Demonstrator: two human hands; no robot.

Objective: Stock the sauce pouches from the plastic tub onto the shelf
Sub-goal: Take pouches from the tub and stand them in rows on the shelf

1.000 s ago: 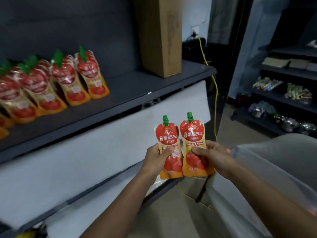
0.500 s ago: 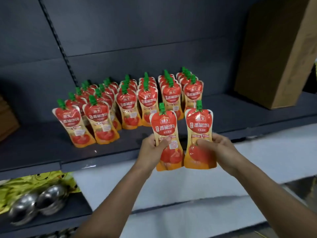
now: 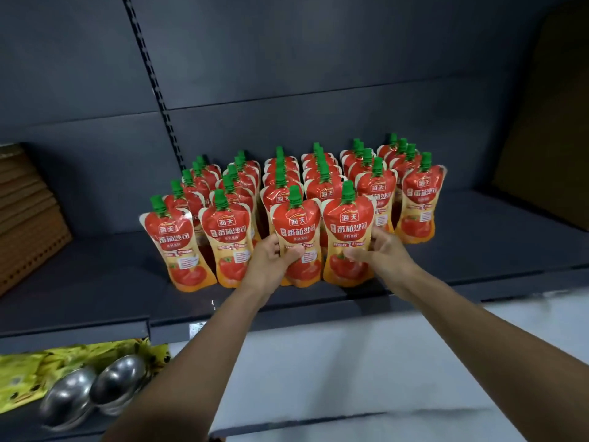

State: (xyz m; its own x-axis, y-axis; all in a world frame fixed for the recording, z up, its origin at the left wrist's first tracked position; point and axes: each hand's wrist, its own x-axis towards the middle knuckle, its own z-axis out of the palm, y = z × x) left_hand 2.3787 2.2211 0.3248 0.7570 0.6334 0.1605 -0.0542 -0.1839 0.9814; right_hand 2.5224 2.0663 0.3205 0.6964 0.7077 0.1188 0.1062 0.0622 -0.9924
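Observation:
Several rows of red-and-orange sauce pouches (image 3: pixel 417 199) with green caps stand upright on the dark grey shelf (image 3: pixel 95 282). My left hand (image 3: pixel 271 260) grips one pouch (image 3: pixel 298 231) by its left edge, thumb across the front. My right hand (image 3: pixel 382 253) grips a second pouch (image 3: pixel 347 231) by its right edge. Both pouches stand side by side at the front of the two middle rows, their bottoms at the shelf surface. The plastic tub is out of view.
A brown perforated board (image 3: pixel 28 218) leans at the shelf's left end and a cardboard box (image 3: pixel 548 122) stands at the right. Below left lie steel bowls (image 3: pixel 92 393) on yellow packets (image 3: pixel 19 378). A white panel (image 3: pixel 350 362) covers the lower front.
Both hands have carried their pouches forward and down from the air in front of the shelf to the front of the middle rows. My view has moved closer to the shelf.

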